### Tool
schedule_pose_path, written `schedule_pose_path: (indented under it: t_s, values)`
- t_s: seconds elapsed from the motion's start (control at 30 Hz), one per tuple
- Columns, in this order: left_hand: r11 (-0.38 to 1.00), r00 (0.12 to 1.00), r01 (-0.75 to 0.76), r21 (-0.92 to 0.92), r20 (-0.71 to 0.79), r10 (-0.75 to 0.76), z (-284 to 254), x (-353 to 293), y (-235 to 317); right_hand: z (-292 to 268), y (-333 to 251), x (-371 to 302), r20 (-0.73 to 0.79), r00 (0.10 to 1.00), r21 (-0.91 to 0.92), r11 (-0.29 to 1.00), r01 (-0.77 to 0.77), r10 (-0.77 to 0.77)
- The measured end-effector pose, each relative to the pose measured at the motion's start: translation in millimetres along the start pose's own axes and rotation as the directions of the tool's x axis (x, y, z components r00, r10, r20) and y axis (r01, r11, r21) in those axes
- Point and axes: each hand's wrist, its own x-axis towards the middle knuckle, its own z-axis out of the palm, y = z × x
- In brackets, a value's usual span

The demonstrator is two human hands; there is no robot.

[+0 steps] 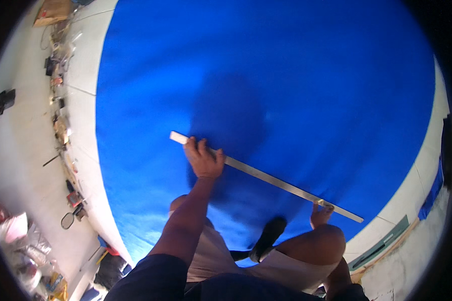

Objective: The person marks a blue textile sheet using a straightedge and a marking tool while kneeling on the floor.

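A long, straight metal ruler (268, 178) lies slantwise across a wide blue cloth (316, 80), running from upper left to lower right. My left hand (204, 159) presses down near the ruler's upper left end, its fingers hooked over the strip and its thumb apart. Close to the other end, my right hand (321, 215) is closed at the ruler's edge. A small pale spot shows at its fingertips, too small to name. My knee partly hides the right forearm.
I crouch on the cloth, a dark-socked foot (271, 236) under me. Scattered small items (63, 128) line the pale floor at left, with bags (35, 246) lower left. A green-grey panel (381, 243) lies by the wall at lower right.
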Motion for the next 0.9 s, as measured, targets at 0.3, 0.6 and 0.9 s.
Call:
schedule_pose_path:
  t_s: [0.3,0.6,0.9]
  values:
    - [0.975,0.97,-0.171,0.144,-0.149,0.192,12,0,-26,-16,-57,-42,-0.14,0.958,0.328,0.925,-0.194,0.25]
    - [0.964,0.95,-0.215,0.16,-0.193,0.244,12,7,-36,-11,-31,-58,-0.543,0.805,0.608,0.774,0.178,0.241]
    - [0.955,0.931,-0.294,0.027,-0.218,0.293,26,17,-54,12,97,9,-0.699,0.533,0.625,0.769,0.133,0.476]
